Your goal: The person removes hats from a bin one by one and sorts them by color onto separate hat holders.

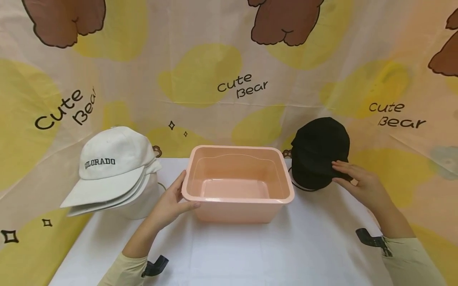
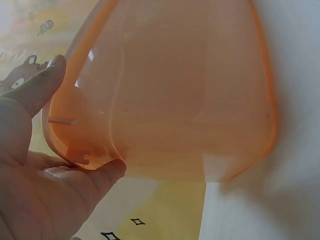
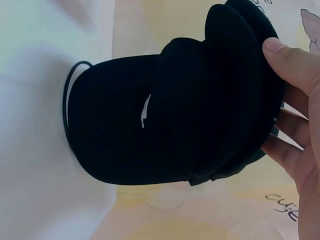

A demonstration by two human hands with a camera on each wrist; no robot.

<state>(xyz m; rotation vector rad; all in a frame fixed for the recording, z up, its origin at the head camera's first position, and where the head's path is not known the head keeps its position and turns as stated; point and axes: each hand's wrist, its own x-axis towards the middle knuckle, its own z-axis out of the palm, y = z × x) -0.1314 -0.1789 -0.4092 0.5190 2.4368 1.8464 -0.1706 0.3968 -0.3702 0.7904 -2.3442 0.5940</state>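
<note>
A pink plastic basin (image 1: 236, 212) stands upright in the middle of the white table, its inside bare. My left hand (image 1: 171, 206) grips the basin's left front corner, thumb along the front and fingers at the left side. In the left wrist view that hand (image 2: 55, 185) holds the rim of the basin (image 2: 165, 90). At the right, black caps (image 1: 320, 149) are stacked over a black container with a thin handle. My right hand (image 1: 365, 184) pinches the brim of a black cap. The right wrist view shows the thumb of this hand (image 3: 300, 100) on the brim's edge, fingers behind it.
Several white caps (image 1: 116, 153), the top one lettered COLORADO, sit stacked over a white bucket (image 1: 137, 204) at the left. A patterned cloth (image 1: 200, 75) hangs behind the table (image 1: 229, 254). Black straps circle both sleeves.
</note>
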